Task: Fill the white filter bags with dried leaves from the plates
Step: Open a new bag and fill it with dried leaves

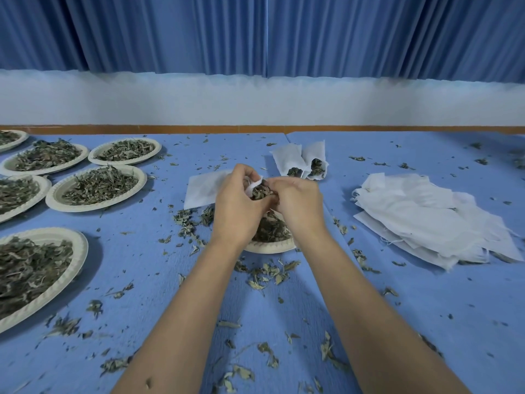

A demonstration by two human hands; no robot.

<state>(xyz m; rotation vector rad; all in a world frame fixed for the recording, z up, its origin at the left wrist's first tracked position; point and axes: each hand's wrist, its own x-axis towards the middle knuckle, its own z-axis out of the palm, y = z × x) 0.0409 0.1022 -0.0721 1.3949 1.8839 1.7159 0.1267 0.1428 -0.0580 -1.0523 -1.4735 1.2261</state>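
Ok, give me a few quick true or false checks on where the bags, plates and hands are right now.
1. Both hands, left hand and right hand, work a filter bag above a plate. True.
2. Two filled bags lie beyond the hands. True.
3. The stack of empty bags sits on the left. False: it lies to the right.
4. The leaf plates on the left are empty. False: they hold dried leaves.
5. The blue table is clean. False: loose leaves are scattered over it.
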